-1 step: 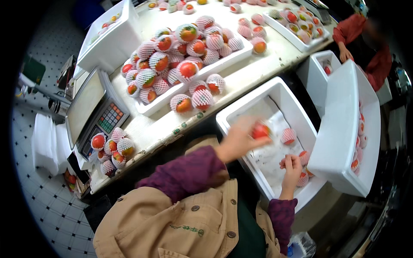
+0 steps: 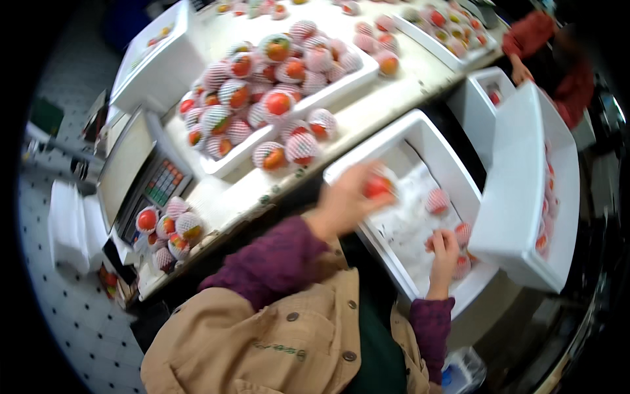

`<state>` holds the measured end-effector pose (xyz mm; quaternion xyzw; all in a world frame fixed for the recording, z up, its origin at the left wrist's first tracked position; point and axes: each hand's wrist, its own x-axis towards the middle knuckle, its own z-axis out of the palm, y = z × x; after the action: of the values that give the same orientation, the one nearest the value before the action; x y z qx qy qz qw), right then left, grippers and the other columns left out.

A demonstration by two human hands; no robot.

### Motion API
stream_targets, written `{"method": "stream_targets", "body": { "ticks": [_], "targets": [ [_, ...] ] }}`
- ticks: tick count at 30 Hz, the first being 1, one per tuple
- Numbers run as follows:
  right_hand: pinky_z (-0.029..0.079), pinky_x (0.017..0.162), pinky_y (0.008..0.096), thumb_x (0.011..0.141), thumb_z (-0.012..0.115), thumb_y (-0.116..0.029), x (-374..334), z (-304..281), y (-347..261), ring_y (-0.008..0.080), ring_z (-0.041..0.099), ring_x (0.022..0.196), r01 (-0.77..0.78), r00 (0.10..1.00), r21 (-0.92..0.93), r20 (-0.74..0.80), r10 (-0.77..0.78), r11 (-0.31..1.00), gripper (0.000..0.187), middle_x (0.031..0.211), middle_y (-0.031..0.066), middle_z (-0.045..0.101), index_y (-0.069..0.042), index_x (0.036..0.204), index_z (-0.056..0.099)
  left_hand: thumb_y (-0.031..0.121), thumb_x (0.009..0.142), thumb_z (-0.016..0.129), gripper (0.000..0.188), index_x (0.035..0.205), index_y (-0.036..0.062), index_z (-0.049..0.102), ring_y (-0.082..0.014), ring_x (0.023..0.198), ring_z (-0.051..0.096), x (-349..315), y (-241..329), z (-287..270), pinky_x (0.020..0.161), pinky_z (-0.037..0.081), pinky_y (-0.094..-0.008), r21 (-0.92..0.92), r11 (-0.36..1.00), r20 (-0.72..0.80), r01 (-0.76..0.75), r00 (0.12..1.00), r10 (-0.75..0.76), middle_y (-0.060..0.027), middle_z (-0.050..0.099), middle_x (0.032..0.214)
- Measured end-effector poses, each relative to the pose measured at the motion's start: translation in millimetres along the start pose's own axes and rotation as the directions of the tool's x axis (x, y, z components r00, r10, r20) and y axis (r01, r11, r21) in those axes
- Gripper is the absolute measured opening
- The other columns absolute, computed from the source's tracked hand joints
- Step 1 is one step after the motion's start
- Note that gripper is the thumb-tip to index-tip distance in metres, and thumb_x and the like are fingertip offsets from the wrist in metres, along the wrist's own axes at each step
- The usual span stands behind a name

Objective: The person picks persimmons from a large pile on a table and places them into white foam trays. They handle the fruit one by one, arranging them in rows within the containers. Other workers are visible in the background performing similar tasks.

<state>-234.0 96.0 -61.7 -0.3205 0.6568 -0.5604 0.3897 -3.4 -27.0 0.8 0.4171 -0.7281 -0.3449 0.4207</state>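
I see that the left hand [image 2: 346, 200] has shifted slightly leftward, its fingers curled round 1 red fruit [image 2: 378, 186]. That fruit is now over the left part of the white foam box [image 2: 376, 147], so it is held rather than resting inside. The right hand [image 2: 444, 261] stays low in the box, fingers bent beside a netted fruit [image 2: 463, 232]; I can't tell whether they grip anything. Green lettering [image 2: 281, 350] marks the tan jacket [image 2: 262, 322], too blurred for me to read.
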Motion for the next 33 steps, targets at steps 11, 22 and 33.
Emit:
{"method": "stream_targets", "body": {
  "ticks": [11, 22, 33],
  "targets": [
    [0.047, 0.066, 0.0339, 0.079, 0.062, -0.020, 17, 9, 5, 0.0235, 0.059, 0.073, 0.120, 0.988, -0.581, 0.147, -0.041, 0.805, 0.024, 0.091, 0.0113, 0.060, -0.006, 0.098, 0.057, 0.012, 0.081, 0.062, 0.047, 0.126, 0.0131, 0.048, -0.0348, 0.111, 0.049, 15, -71, -177, 0.086, 0.043, -0.0403, 0.839, 0.530, -0.279, 0.127, 0.936, 0.217, -0.0174, 0.046, 0.123],
    [0.049, 0.073, 0.0392, 0.075, 0.068, -0.018, 96, 20, 19, 0.0296, 0.059, 0.088, 0.192, 0.978, -0.813, 0.114, -0.173, 0.549, 0.046, 0.104, 0.0104, 0.058, -0.007, 0.115, 0.048, -0.001, 0.078, 0.059, 0.035, 0.112, 0.0031, 0.056, -0.0133, 0.067, 0.052, 21, -49, -158, 0.054, 0.044, -0.0230, 0.706, 0.705, -0.388, 0.066, 0.869, 0.308, -0.0142, 0.050, 0.117],
    [0.050, 0.069, 0.0309, 0.088, 0.058, -0.033, 7, 43, -43, 0.0184, 0.060, 0.082, -0.267, 0.964, 0.693, 0.179, 0.198, 0.670, 0.035, 0.099, 0.0067, 0.058, -0.006, 0.109, 0.049, 0.007, 0.074, 0.069, 0.043, 0.114, 0.0014, 0.054, -0.0281, 0.099, 0.057, 6, 22, 74, 0.080, 0.048, -0.0314, -0.172, 0.963, 0.232, -0.209, 0.941, 0.246, -0.0190, 0.054, 0.116]
  ]
}}
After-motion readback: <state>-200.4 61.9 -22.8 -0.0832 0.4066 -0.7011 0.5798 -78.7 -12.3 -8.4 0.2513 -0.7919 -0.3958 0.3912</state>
